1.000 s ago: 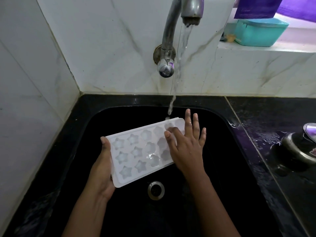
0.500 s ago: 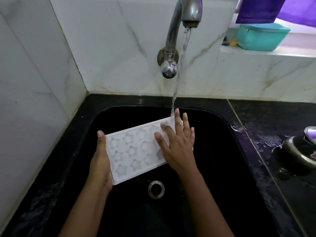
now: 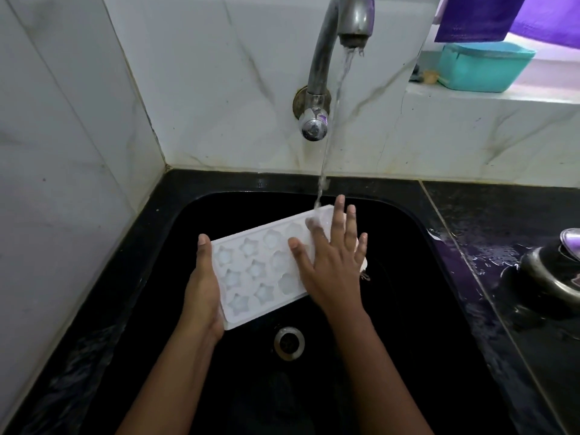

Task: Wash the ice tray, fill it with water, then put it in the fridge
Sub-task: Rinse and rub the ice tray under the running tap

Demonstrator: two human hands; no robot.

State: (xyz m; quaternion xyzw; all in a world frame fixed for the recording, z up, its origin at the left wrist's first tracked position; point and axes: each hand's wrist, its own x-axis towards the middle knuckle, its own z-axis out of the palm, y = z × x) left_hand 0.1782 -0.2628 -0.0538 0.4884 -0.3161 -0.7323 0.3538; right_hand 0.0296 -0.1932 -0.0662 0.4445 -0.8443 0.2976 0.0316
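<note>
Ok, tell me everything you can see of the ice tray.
The ice tray is a white rectangular mould, plastic by its look, face up, with rows of star and flower shaped cavities. It is held over the black sink, slantwise in the view, its far right corner under the water stream from the tap. The left hand grips its near left end, thumb along the edge. The right hand lies flat on its right part, fingers straight, covering some cavities.

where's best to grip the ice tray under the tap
Probably its short left end, from the left, thumb over the rim as the left hand does: the ice tray is long, flat and tilted, and the right hand covers the wet far end.
</note>
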